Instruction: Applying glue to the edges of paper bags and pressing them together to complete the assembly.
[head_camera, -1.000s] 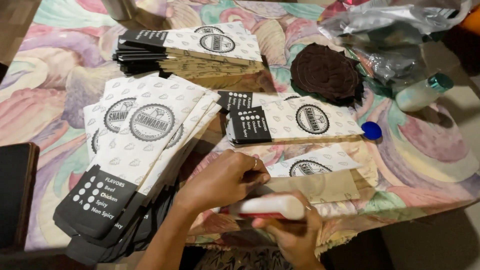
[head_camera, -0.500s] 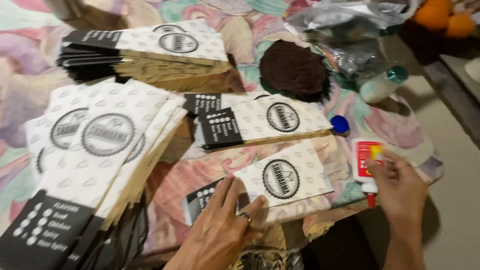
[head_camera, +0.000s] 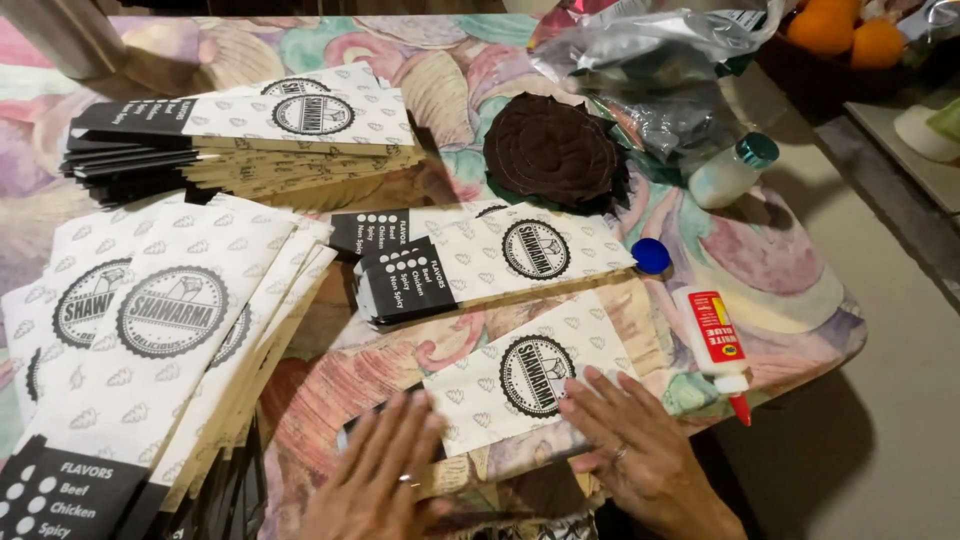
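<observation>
While both palms lie flat, a person presses a printed paper sleeve (head_camera: 520, 385) down against the floral tablecloth (head_camera: 800, 290) at the near edge of the table. The left hand (head_camera: 385, 475) covers the sleeve's dark end and the right hand (head_camera: 635, 445) spreads open-fingered over its lower right corner; neither grips anything, a posture that looks suited to flattening a freshly stuck seam. A white glue bottle (head_camera: 718, 345) with a red label and red nozzle lies on its side just beside the right hand, within easy reach, and its blue cap (head_camera: 651, 256) sits apart near a small pile of sleeves (head_camera: 490, 260). Larger piles are sorted around the work spot: a fanned heap (head_camera: 150, 340) to the left and a squared stack (head_camera: 250, 135) at the far side. A round dark cloth mat (head_camera: 552, 150), crumpled clear plastic bags (head_camera: 650, 60) and a small white bottle with a teal cap (head_camera: 733, 170) are pushed to the back.
</observation>
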